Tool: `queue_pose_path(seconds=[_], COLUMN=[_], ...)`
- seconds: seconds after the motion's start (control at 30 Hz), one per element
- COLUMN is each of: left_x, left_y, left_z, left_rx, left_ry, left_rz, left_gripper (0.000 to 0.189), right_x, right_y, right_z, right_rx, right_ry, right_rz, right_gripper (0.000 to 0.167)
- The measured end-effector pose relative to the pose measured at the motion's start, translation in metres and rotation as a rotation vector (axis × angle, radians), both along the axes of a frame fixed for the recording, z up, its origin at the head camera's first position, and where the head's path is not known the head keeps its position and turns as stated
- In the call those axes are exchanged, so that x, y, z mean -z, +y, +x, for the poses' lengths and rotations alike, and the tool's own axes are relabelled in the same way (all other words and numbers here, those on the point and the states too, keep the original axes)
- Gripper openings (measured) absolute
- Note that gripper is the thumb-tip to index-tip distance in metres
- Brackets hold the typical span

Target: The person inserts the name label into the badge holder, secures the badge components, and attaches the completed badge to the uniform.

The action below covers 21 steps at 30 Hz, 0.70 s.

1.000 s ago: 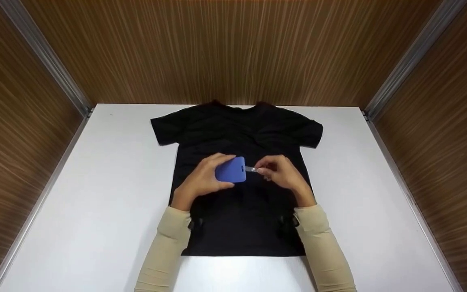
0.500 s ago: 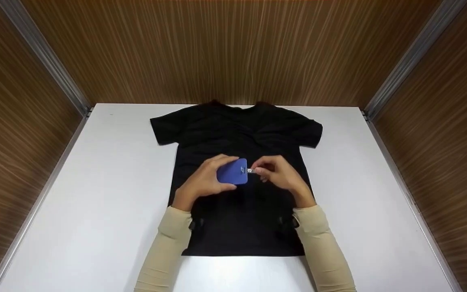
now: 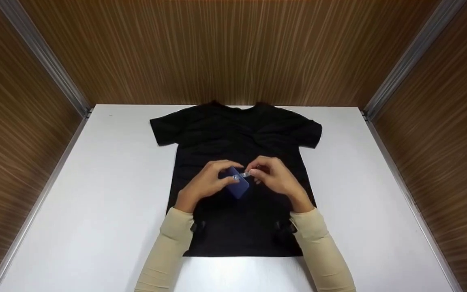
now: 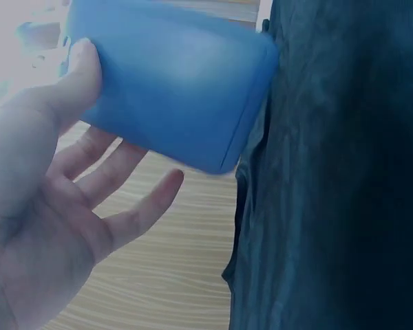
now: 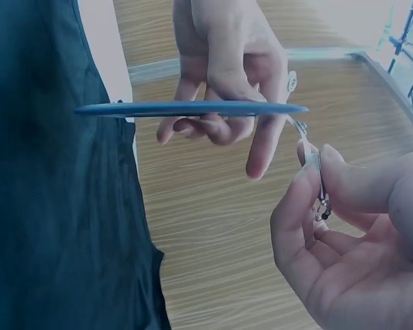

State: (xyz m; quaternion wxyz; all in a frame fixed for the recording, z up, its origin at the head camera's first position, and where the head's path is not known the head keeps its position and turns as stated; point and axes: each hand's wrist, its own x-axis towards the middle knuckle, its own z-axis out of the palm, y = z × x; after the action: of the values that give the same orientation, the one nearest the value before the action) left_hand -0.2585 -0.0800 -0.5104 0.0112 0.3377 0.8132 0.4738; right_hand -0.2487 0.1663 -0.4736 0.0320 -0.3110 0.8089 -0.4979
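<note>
A blue badge holder (image 3: 239, 190) is tilted above the black T-shirt (image 3: 245, 227). My left hand (image 3: 209, 180) pinches it near one end, the thumb on its face and fingers behind; in the left wrist view its broad blue face (image 4: 172, 82) fills the top. A clear strap with a small metal clip (image 5: 311, 161) runs from the holder's end. Thumb and index of my right hand (image 3: 272, 174) pinch that strap clip, close beside the left fingertips. From the right wrist the holder appears edge-on, as a thin blue line. The T-shirt lies spread flat underneath, collar away from me.
The white table (image 3: 128, 194) extends on both sides of the T-shirt. Wood-grain panels (image 3: 233, 52) rise at the back, left and right, with metal rails at the corners. Beige sleeves (image 3: 164, 251) cover both forearms.
The badge holder has turned from pointing right to slanting downward, and the left thumb now lies over its face. My right hand has moved slightly left with the strap clip, bringing both hands closer.
</note>
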Motion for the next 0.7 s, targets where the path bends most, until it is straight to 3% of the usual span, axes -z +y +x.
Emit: queue_pose_path(seconds=[0.17,0.43,0.7], left_x=[0.0002,-0.0016,-0.0017], left_y=[0.0010,0.0000,0.0016], left_z=[0.0006,0.0013,0.0023], left_rx=[0.034,0.083,0.079], left_ry=[0.043,0.052,0.044], left_rz=[0.033,0.088,0.070], left_gripper=[0.024,0.021,0.021], right_x=[-0.0004,-0.0017,-0.0013], right_y=[-0.0009,-0.0036,-0.0089], right_z=[0.0017,0.0040,0.0058], right_rx=[-0.002,0.055,0.087], right_ry=[0.024,0.031,0.099], right_rz=[-0.017,-0.014,-0.019], right_gripper=[0.013,0.010,0.007])
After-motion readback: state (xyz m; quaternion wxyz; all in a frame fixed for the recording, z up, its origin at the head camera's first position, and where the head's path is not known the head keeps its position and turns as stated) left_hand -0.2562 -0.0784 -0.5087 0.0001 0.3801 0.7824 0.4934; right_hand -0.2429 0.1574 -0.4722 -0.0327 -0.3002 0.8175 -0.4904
